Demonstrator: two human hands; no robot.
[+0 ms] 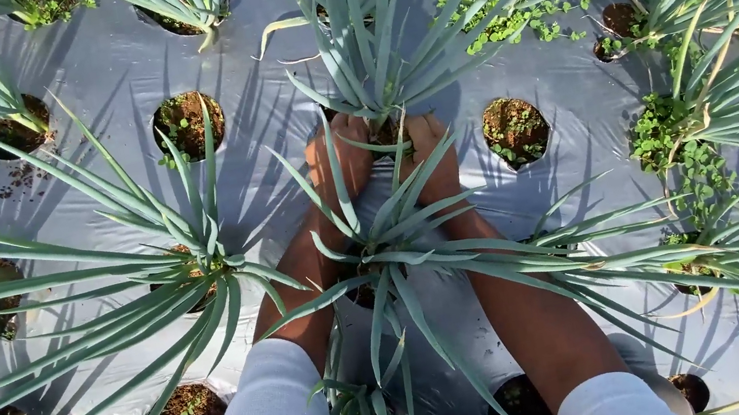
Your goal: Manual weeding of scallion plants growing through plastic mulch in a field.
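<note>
onion plant [371, 67] rises from a hole in the grey plastic mulch sheet [97, 73], top centre | left hand [339, 157] and right hand [428, 153] close around its base, side by side, fingers partly hidden by leaves | nearer onion plant [378, 256] overlaps both forearms | weedy hole [514, 128] just right
</note>
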